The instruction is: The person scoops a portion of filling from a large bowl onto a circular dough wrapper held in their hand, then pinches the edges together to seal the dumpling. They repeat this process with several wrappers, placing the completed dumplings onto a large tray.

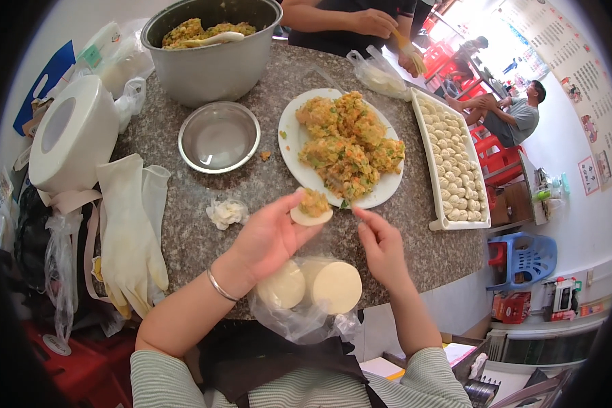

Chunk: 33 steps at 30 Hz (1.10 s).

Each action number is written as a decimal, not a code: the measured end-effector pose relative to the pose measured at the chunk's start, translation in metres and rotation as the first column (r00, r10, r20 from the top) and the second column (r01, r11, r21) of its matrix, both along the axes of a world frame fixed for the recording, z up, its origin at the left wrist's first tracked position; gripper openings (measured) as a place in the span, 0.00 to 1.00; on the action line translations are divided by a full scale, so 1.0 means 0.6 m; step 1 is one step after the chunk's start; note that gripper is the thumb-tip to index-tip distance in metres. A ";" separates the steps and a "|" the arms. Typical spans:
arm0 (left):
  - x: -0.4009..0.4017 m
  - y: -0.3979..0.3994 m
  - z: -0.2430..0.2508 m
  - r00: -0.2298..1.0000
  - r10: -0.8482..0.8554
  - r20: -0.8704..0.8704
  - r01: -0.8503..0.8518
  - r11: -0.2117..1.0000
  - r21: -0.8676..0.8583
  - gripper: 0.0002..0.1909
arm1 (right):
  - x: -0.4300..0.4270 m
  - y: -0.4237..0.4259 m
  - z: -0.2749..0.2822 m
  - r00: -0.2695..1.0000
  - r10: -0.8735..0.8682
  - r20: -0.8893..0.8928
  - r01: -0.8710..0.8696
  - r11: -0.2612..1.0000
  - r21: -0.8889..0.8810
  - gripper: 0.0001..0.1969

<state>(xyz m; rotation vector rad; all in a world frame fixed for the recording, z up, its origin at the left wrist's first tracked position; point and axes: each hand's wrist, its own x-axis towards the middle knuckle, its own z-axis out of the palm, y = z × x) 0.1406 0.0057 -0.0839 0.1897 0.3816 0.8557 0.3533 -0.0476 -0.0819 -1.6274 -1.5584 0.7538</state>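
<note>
On the fingers of my left hand [270, 237] lies a round dough wrapper [311, 217] topped with a lump of minced filling [314, 202]. My right hand [382, 245] is at the near edge of a white oval plate [291, 163], thumb and forefinger pinched on a thin tool, mostly hidden, whose end reaches into the filling mound [349, 145]. Stacks of round wrappers [336, 287] in a clear plastic bag [301, 321] lie below my hands. A white tray [431, 168] of pleated dumplings [454, 173] stands right of the plate.
A metal bowl [219, 136], crumpled tissue [227, 213] and a big pot [211, 71] of filling stand on the stone-patterned table [194, 255]. Rubber gloves [132, 229] and a paper roll [74, 132] are left. Across the table, a person [347, 23] handles a glove; another sits farther off.
</note>
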 end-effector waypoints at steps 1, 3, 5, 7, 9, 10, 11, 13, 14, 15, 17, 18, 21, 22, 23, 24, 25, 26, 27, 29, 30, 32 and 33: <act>0.001 0.001 -0.002 1.000 0.003 0.002 -0.003 1.000 0.006 0.21 | -0.003 -0.009 0.002 1.000 0.021 -0.016 -0.022 0.999 -0.034 0.16; 0.002 0.000 -0.006 1.000 -0.025 0.008 0.025 1.000 -0.016 0.21 | -0.012 -0.025 0.004 0.998 0.046 -0.034 -0.048 0.996 -0.071 0.16; 0.003 0.003 -0.004 1.000 0.003 0.027 -0.003 1.000 -0.014 0.21 | -0.023 -0.038 0.007 0.991 0.062 -0.117 -0.074 0.992 -0.101 0.16; 0.002 0.004 -0.006 0.999 0.016 0.038 -0.016 1.000 -0.017 0.21 | -0.021 -0.045 0.007 0.990 0.069 -0.125 -0.087 0.986 -0.140 0.17; 0.001 0.003 -0.008 0.999 0.038 0.013 -0.038 0.999 -0.028 0.21 | -0.017 -0.046 0.005 0.989 0.136 -0.058 -0.139 0.989 -0.043 0.17; 0.000 0.004 -0.008 0.999 0.035 0.009 -0.035 0.999 -0.031 0.21 | -0.014 -0.045 0.005 0.987 0.121 -0.104 -0.127 0.990 -0.056 0.16; 0.000 0.005 -0.009 0.999 0.042 0.006 -0.042 0.999 -0.021 0.21 | -0.014 -0.041 0.005 0.987 0.117 -0.109 -0.124 0.991 -0.058 0.16; 0.001 0.005 -0.010 0.999 0.045 0.007 -0.045 0.999 -0.008 0.21 | -0.014 -0.034 0.010 0.987 0.020 -0.160 -0.036 0.995 -0.096 0.16; 0.001 0.004 -0.011 0.999 0.047 0.006 -0.047 0.999 -0.013 0.20 | -0.014 -0.038 0.011 0.987 0.017 -0.160 -0.033 0.995 -0.096 0.16; 0.000 0.006 -0.010 0.999 0.054 0.002 -0.054 0.998 -0.012 0.20 | -0.015 -0.039 0.010 0.988 0.060 -0.144 -0.074 0.993 -0.096 0.16; -0.003 0.004 -0.005 0.998 0.046 -0.050 -0.047 0.999 -0.007 0.19 | -0.017 -0.039 0.009 0.983 0.145 -0.110 -0.156 0.983 -0.096 0.16; -0.006 0.001 -0.006 0.994 0.039 -0.100 -0.041 0.999 -0.017 0.19 | -0.015 -0.041 0.017 0.986 0.155 -0.068 -0.160 0.984 -0.082 0.16; -0.007 0.000 -0.007 0.987 0.080 -0.141 -0.083 0.996 -0.018 0.18 | -0.010 -0.032 0.019 0.983 0.135 -0.127 -0.142 0.989 -0.045 0.17; -0.008 0.000 -0.006 0.986 0.082 -0.145 -0.085 0.996 -0.015 0.18 | -0.012 -0.027 0.023 0.981 0.140 -0.133 -0.146 0.989 -0.033 0.18; -0.009 0.000 -0.005 0.968 0.187 -0.170 -0.195 0.980 -0.032 0.17 | -0.014 -0.019 0.027 0.980 0.142 -0.138 -0.148 0.989 -0.031 0.18; -0.009 0.002 -0.003 0.939 0.283 -0.195 -0.297 0.954 -0.043 0.17 | -0.017 -0.010 0.031 0.979 0.160 -0.129 -0.168 0.984 -0.056 0.18; -0.011 0.004 0.000 0.939 0.280 -0.199 -0.293 0.956 -0.036 0.17 | -0.019 0.001 0.034 0.977 0.178 -0.120 -0.188 0.979 -0.081 0.18; -0.017 0.007 0.002 0.926 0.333 -0.181 -0.346 0.937 -0.051 0.17 | -0.027 0.016 0.034 0.968 0.216 -0.126 -0.224 0.973 -0.048 0.18; -0.022 0.009 0.004 0.908 0.385 -0.165 -0.400 0.914 -0.067 0.17 | -0.040 0.033 0.034 0.968 0.213 -0.132 -0.220 0.974 -0.043 0.18; -0.027 0.014 0.007 0.910 0.381 -0.163 -0.397 0.915 -0.076 0.19 | -0.066 0.065 0.041 0.964 0.265 -0.022 -0.266 0.964 -0.022 0.17; -0.031 0.016 0.006 0.916 0.372 -0.152 -0.385 0.921 -0.066 0.20 | -0.079 0.083 0.042 0.964 0.263 -0.026 -0.264 0.964 -0.016 0.17; -0.034 0.020 0.006 0.924 0.355 -0.140 -0.365 0.930 -0.049 0.22 | -0.095 0.111 0.040 0.937 0.316 0.148 -0.326 0.944 0.045 0.17; -0.037 0.021 0.004 0.929 0.349 -0.126 -0.359 0.931 -0.061 0.23 | -0.098 0.119 0.037 0.936 0.319 0.148 -0.329 0.943 0.049 0.17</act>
